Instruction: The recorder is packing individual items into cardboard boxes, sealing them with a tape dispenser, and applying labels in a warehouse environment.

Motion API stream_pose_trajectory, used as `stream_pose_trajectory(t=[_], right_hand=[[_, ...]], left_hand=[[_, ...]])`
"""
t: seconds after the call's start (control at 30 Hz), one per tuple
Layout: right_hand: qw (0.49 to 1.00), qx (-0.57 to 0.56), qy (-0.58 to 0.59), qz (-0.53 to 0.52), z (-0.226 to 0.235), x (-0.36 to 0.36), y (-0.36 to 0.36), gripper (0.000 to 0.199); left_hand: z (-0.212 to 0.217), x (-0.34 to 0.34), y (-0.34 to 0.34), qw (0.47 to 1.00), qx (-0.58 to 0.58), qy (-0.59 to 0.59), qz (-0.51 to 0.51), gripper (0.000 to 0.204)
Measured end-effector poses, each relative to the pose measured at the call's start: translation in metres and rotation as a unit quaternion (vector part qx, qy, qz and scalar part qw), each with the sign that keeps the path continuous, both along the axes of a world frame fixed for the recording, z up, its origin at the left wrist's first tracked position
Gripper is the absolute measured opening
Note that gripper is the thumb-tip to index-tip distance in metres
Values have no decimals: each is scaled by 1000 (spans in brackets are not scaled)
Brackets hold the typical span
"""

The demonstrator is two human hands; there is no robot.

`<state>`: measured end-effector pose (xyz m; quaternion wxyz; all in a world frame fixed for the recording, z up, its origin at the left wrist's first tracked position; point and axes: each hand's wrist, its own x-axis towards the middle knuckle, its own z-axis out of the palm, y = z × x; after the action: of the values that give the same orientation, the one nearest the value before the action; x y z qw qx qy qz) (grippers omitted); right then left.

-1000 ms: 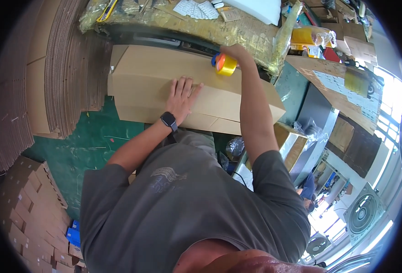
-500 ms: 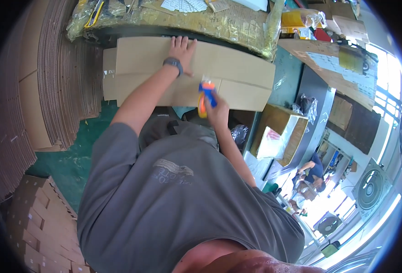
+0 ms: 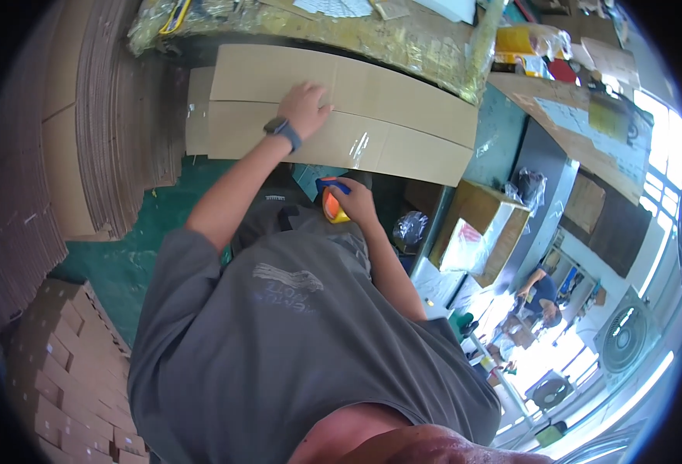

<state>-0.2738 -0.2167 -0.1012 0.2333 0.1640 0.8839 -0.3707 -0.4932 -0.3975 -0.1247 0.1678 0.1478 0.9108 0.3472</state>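
Observation:
In front of me lies a long brown cardboard box (image 3: 410, 116), its flaps meeting along a lengthwise seam. A short shiny strip of clear tape (image 3: 360, 145) is stuck on its near side. My left hand (image 3: 306, 110), with a dark watch (image 3: 284, 131) at the wrist, is over the seam; its fingers are loosely bent and apart, holding nothing. Below the box's near edge, close to my body, my right hand (image 3: 356, 201) is closed round a blue and orange tape dispenser (image 3: 331, 203) with a yellow part. The dispenser is clear of the box.
Tall stacks of flat cardboard (image 3: 124, 116) stand at the left, with more cartons (image 3: 78, 363) lower down. A tape-covered workbench (image 3: 341, 31) runs beyond the box, a yellow-handled cutter (image 3: 175, 15) on it. An open carton (image 3: 495, 224) is at the right; farther off, another person (image 3: 542, 294) works.
My right hand has drawn the dispenser off the box towards my body. My left hand's flat, spread fingers have bent, and the hand has come nearer. The view has shifted slightly.

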Motion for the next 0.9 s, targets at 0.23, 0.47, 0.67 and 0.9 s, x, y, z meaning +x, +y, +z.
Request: stream_pose_trajectory(t=[0.23, 0.47, 0.67, 0.9], right_hand=[[926, -128, 335, 118, 183, -61, -41, 53], [884, -140, 321, 310, 194, -126, -107, 65], [896, -13, 265, 355, 109, -176, -127, 54], [895, 130, 144, 402, 36, -250, -227, 38]], left_hand=[[128, 123, -89, 773, 517, -324, 176, 42], [176, 119, -141, 603, 692, -282, 278, 60], [71, -6, -272, 696, 603, -111, 373, 45], [-165, -74, -352, 863, 256, -271, 342, 53]])
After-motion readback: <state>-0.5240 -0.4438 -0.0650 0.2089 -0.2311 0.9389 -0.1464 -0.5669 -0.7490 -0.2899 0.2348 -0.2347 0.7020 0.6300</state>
